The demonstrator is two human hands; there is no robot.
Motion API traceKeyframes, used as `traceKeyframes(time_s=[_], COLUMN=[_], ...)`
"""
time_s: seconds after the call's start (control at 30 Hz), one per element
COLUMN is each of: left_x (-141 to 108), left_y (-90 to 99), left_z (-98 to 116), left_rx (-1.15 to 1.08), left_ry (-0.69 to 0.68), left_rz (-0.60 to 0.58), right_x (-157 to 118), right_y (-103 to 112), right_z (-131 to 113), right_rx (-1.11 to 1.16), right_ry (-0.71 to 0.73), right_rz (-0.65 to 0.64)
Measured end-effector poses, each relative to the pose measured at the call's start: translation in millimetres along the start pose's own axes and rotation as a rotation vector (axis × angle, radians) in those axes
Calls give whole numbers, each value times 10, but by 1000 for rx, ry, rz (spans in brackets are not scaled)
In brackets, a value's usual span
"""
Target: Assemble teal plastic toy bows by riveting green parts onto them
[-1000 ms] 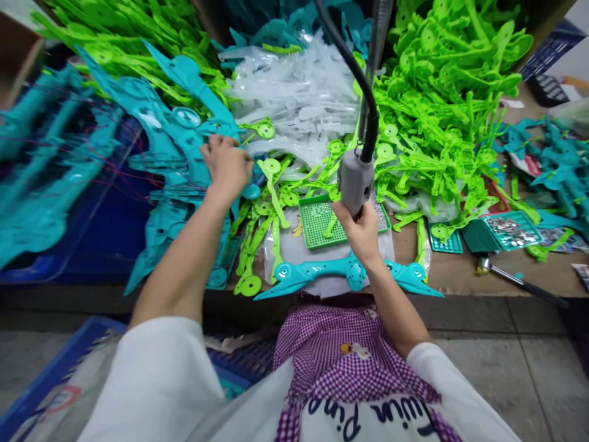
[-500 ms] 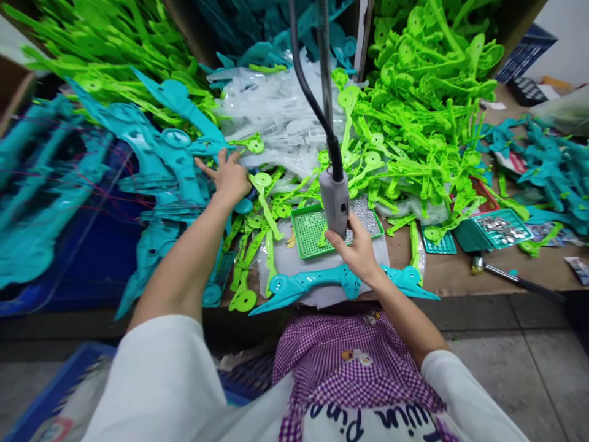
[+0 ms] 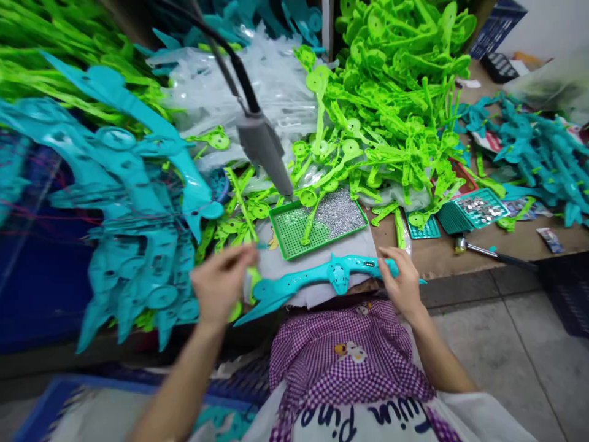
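A teal plastic bow-shaped piece (image 3: 299, 281) with an animal head at its middle lies along the table's front edge. My right hand (image 3: 404, 282) is closed round its right end, thumb on top. Above the piece's left end is my left hand (image 3: 223, 282), blurred, its fingers drawn together. A speck of teal shows by those fingertips, too smeared to name. Beyond the piece a green tray (image 3: 288, 236) holds many small silver screws (image 3: 340, 212), with a lime green plastic part (image 3: 313, 215) lying across it. A grey electric screwdriver (image 3: 264, 150) hangs tilted above the tray, untouched.
Stacked teal pieces (image 3: 138, 245) crowd the left side. Lime green parts (image 3: 391, 123) are heaped at the back right, beside clear plastic bags (image 3: 248, 92). A hammer (image 3: 483, 252) and a teal tray of metal discs (image 3: 483, 205) lie at the right.
My right hand has let go of the screwdriver, which now swings tilted, and has taken the bow-shaped piece's right end. My left hand has come back from the teal stack towards me.
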State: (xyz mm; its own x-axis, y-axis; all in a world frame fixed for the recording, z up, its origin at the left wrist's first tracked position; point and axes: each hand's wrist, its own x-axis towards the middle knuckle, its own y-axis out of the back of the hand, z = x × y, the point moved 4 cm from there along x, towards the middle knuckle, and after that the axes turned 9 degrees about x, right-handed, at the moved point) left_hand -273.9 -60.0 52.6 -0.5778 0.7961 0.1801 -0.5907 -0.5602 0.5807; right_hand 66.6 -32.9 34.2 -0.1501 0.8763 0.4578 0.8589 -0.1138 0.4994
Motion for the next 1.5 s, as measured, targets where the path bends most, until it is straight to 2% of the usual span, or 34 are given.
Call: traceKeyframes(time_s=[0.07, 0.13, 0.2, 0.3, 0.4, 0.47, 0.53, 0.6, 0.67, 0.73, 0.83, 0.9, 0.97, 1.03, 1.2, 1.5], left_x=[-591, -899, -921, -683, -502, -549, -684, -811, -881, -882, -776, -681, -614, -586, -605, -554], left_y=[-283, -610, -993, -1481, -1697, -1751, -1771, -1759, -1731, -1707, -1682, -1694, -1745, -1824, -1977, -1934], left_z=[65, 259, 547, 984, 1237, 1269, 1187, 1028, 874, 779, 745, 774, 822, 865, 892, 858], left_rx=[-177, -307, -391, -460, -503, -527, -538, -528, -478, -385, -205, -67, 77, 210, 333, 392], left_ry=[140, 136, 51, -54, -60, -46, 0, 66, 77, 7, -158, -249, -312, -343, -369, -390], left_rz=[-194, -283, -431, -654, -645, -658, -696, -703, -724, -798, -867, -875, -889, -914, -951, -934], right_x=[-97, -192, -257, -278, -231, -181, -127, -79, -36, 5, 54, 72, 52, -11, -111, -101], right_y=[-8, -24, -33, -11, 54, 81, 67, 28, -5, -11, 66, 174, 277, 296, 153, 123], right_z=[178, 274, 308, 308, 293, 268, 220, 172, 159, 199, 324, 427, 517, 562, 550, 566], right_rx=[-120, -231, -306, -302, -235, -172, -105, -54, -18, 13, 34, -21, -135, -253, -371, -360], right_ry=[-52, -56, -37, -10, -42, -77, -75, -46, -33, -55, -93, -125, -175, -206, -200, -190], right_rz=[-19, -87, -151, -172, -89, -38, -38, -90, -183, -318, -489, -453, -320, -254, -299, -316])
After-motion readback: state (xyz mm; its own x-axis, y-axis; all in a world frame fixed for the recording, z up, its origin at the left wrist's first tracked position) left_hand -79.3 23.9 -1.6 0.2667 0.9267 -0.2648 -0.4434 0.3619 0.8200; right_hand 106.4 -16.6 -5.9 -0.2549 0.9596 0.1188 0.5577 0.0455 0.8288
